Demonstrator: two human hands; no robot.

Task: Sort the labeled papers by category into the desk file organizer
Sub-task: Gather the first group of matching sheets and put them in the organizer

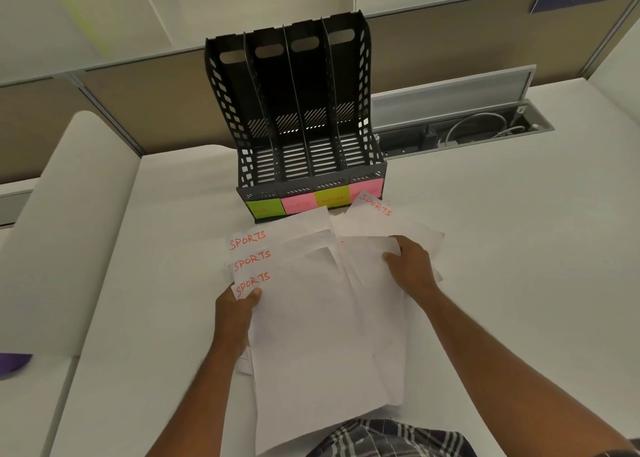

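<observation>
Head view of a white table (485,248) with a black file organizer (294,117) standing upright at 12 o'clock, against the partition. The organizer has four vertical slots, all shown without papers. Sticky labels (313,200) line its front base, coloured from left to right green, pink, yellow-green and pink; their red lettering is too blurred to read fully.

A fanned stack of white papers (311,318) lies at the centre of the table, just in front of the organizer, its far edge reaching the base. Three sheets on the left side of the fan show the red handwritten word "SPORTS" at their upper left corners, stepped one below another. A fourth sheet (377,214) marked "SPORTS" lies tilted at 1 o'clock, overlapping the rightmost pink label.

The left hand (239,304), at 9 o'clock of the stack, pinches the left edge of the nearest "SPORTS" sheet, thumb on top. The right hand (412,266), at 3 o'clock, grips the right edge of the upper sheets with curled fingers.

An open cable trough (467,127) is recessed in the table at 2 o'clock.
</observation>
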